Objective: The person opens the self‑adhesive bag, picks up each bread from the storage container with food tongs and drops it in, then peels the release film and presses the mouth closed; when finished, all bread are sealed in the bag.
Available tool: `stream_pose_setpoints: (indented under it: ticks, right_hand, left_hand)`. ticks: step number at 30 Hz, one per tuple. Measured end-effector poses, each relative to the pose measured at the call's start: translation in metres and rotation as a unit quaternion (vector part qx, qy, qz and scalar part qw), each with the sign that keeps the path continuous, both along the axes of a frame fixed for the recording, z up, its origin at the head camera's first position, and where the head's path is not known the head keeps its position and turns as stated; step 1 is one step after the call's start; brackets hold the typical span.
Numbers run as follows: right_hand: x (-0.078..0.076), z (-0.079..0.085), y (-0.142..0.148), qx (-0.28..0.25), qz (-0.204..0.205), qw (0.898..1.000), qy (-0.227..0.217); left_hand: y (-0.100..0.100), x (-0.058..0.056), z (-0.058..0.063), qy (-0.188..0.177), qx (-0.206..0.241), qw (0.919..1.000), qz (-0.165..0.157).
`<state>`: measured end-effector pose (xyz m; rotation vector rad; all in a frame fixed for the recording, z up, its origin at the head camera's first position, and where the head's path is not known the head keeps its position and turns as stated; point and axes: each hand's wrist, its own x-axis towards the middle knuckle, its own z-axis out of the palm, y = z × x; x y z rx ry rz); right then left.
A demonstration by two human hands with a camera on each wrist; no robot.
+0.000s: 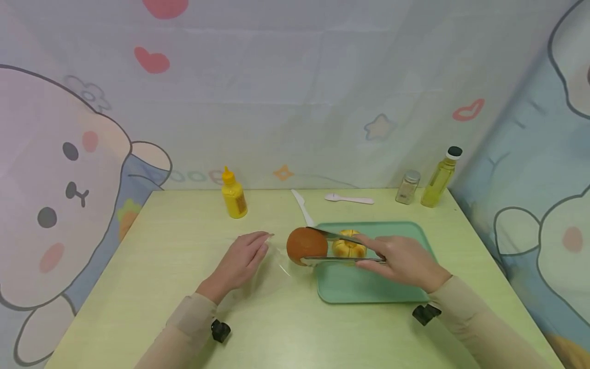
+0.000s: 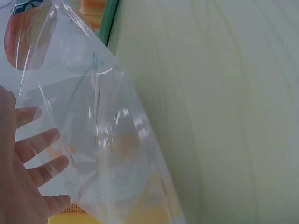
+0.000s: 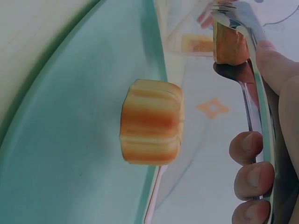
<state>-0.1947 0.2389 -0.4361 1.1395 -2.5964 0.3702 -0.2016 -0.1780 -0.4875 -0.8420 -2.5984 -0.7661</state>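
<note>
Beige sleeves (image 1: 180, 330) reach in from the near edge, a black clip-like device (image 1: 220, 331) at the left wrist and another (image 1: 426, 313) at the right. On the left, the left hand (image 1: 239, 261) has its fingers spread against a thin clear bag (image 2: 103, 126), glossy and creased; whether they lie inside or outside the film, I cannot tell. On the right, the right hand (image 1: 398, 256) is wrapped around shiny metal tongs (image 1: 343, 260), whose ends pinch a round bun (image 1: 306, 246) with a smooth brown top. That bun sits just past the left rim of a green tray (image 1: 369, 289), beside the bag; whether it is within the bag's mouth, I cannot tell.

Within the tray's raised, round-cornered edge lies a golden pumpkin-shaped bread (image 1: 349, 251), ridged and banded with toasted stripes, seen between the tongs' arms from above. Most of the tray's bare surface stretches toward its near side. Pale wood grain covers the table (image 1: 138, 287), with broad room between the left hand and the left edge.

Along the far edge stand a yellow squeeze bottle (image 1: 234, 197), a white knife (image 1: 301, 207) and a pale fork (image 1: 349, 199) lying flat, a glass jar (image 1: 408, 187) and a slender oil bottle (image 1: 440, 177).
</note>
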Motion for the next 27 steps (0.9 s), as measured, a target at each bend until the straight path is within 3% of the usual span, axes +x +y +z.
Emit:
stream_pose_setpoints:
  ticks: [6,18,27]
  right_hand:
    - [-0.007,0.000,-0.011,0.013,0.016,1.000,0.010]
    - [-0.017,0.000,-0.033,0.056,0.032,0.997,-0.031]
    - [-0.021,0.009,-0.057,0.101,0.036,0.994,-0.001]
  left_hand:
    - [0.003,0.002,0.001,0.000,-0.015,0.9999,0.004]
    - [0.011,0.004,0.002,-0.012,-0.049,0.9987,-0.010]
    - [0.017,0.003,-0.001,0.017,-0.056,0.9981,-0.018]
